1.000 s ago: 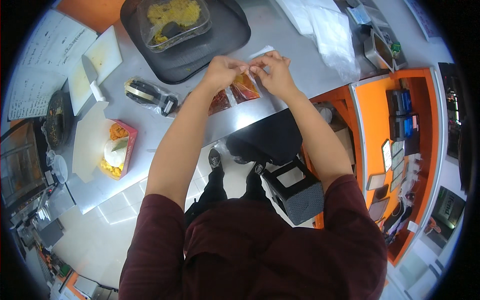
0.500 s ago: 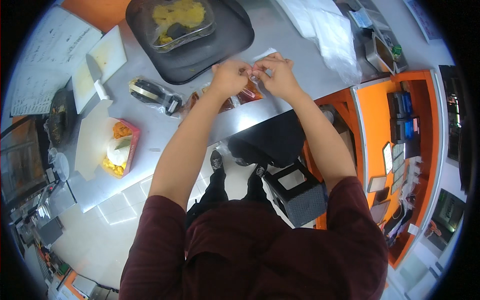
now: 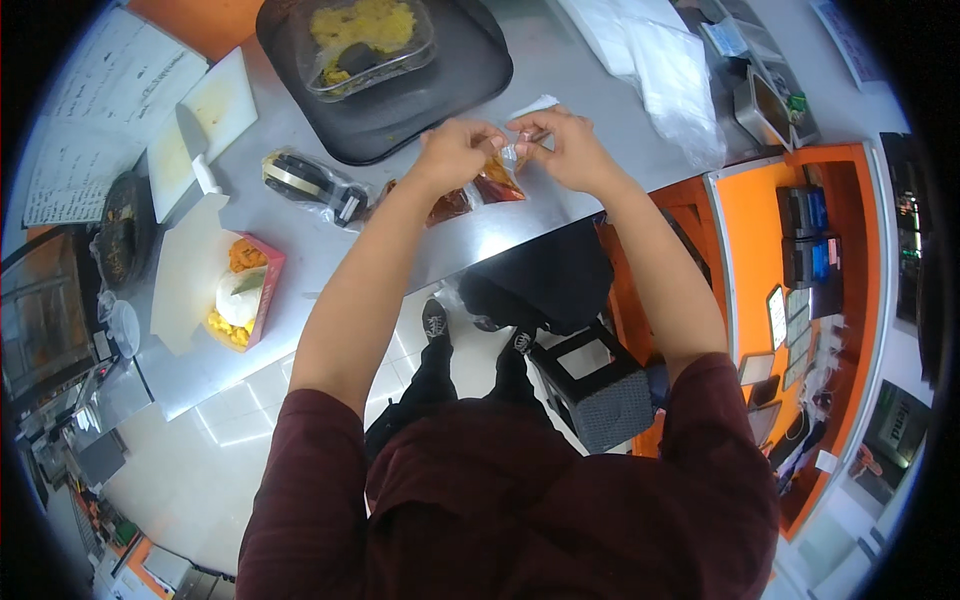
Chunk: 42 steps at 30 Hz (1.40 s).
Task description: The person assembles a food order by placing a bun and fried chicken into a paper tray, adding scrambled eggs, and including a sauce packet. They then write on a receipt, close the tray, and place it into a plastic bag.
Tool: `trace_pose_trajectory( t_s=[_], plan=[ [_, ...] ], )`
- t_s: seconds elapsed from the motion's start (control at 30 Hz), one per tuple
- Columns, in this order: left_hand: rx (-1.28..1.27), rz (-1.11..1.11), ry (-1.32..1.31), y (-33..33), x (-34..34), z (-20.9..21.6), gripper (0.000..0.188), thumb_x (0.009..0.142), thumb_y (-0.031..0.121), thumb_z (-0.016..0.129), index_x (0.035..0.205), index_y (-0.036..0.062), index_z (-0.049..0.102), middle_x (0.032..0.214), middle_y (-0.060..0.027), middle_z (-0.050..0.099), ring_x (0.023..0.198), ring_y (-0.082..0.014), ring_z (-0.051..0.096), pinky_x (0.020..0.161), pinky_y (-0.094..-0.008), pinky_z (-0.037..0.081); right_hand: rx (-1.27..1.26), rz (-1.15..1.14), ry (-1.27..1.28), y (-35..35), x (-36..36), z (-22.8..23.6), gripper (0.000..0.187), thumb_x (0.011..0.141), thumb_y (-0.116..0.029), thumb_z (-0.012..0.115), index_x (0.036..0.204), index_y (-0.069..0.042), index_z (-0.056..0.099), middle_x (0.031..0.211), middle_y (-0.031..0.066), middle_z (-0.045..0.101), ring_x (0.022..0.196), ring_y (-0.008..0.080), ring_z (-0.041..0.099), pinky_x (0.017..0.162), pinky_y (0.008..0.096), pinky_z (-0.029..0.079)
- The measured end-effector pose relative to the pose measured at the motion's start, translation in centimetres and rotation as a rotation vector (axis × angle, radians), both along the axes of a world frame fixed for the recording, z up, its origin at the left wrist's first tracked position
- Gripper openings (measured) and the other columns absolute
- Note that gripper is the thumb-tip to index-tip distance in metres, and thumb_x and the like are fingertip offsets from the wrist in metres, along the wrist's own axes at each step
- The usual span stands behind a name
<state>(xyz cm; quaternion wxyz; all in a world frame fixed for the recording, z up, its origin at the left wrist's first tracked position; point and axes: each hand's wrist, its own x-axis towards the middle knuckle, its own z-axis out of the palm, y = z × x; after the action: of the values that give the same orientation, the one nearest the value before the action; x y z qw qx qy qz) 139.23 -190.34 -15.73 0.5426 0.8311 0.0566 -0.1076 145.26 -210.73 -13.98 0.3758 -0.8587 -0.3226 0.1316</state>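
Observation:
A small clear plastic bag of reddish-brown sauce (image 3: 498,184) rests near the counter's front edge. My left hand (image 3: 458,152) pinches its gathered top from the left. From the other side, the closed fingers of my right hand (image 3: 566,150) hold the same twisted neck; the exact fingertip contact is small and partly hidden. Another sauce bag (image 3: 449,207) lies beside it, partly covered by my left wrist. Further left on the metal counter is a tape dispenser (image 3: 312,186) in clear plastic.
Beyond my hands is a black tray (image 3: 400,125) with a clear tub of yellow food (image 3: 365,35). An open food box (image 3: 268,290) with rice sits left, near a knife (image 3: 194,145) on a white cutting board (image 3: 228,105). White plastic bags (image 3: 660,70) lie far right.
My hands have drawn slightly apart, with the right one shifting a little rightward. More of the bag's twisted neck now shows between my fingers.

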Motion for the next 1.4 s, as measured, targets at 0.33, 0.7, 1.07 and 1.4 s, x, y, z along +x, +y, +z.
trace_pose_trajectory(
  t_s=[0.33,0.7,1.07,1.4],
  plan=[
    [0.063,-0.036,-0.011,0.1,-0.3,0.3,0.027,0.097,0.029,0.064,0.111,0.0066,0.070,0.101,-0.0066,0.073,0.096,-0.0157,0.066,0.092,-0.0336,0.048,-0.086,0.050,-0.158,-0.1,-0.9,0.9,0.033,0.082,-0.014,0.073,0.114,-0.017,0.063,0.095,-0.0042,0.065,0.110,0.0176,0.053,0.103,0.0464,0.024],
    [-0.053,0.035,0.011,-1.4,-1.0,0.1,0.032,0.094,0.025,0.065,0.120,0.0063,0.064,0.105,-0.0090,0.069,0.100,-0.0176,0.063,0.095,-0.0367,0.045,-0.068,-0.008,-0.654,0.6,-2.8,-1.3,0.032,0.069,-0.024,0.073,0.098,-0.017,0.062,0.104,0.0023,0.056,0.112,0.0253,0.049,0.099,0.0560,0.026],
    [0.440,0.331,-0.662,-7.0,-8.7,-3.8,0.047,0.076,0.014,0.072,0.122,0.0082,0.059,0.122,-0.0107,0.060,0.121,-0.0293,0.054,0.116,-0.0561,0.022,-0.337,0.079,-0.316,1.4,-2.6,0.9,0.011,0.068,-0.017,0.075,0.076,-0.013,0.070,0.098,0.0017,0.056,0.099,0.0215,0.054,0.089,0.0480,0.030],
    [0.396,-0.090,-0.308,-2.2,-3.5,-0.6,0.022,0.087,0.022,0.055,0.090,0.0074,0.071,0.083,-0.0133,0.072,0.087,-0.0329,0.069,0.121,-0.0577,0.015,-0.275,0.331,0.479,0.0,1.2,0.3,0.018,0.079,-0.014,0.069,0.092,-0.001,0.073,0.089,0.0084,0.071,0.092,0.0190,0.064,0.092,0.0357,0.047]
  ],
)
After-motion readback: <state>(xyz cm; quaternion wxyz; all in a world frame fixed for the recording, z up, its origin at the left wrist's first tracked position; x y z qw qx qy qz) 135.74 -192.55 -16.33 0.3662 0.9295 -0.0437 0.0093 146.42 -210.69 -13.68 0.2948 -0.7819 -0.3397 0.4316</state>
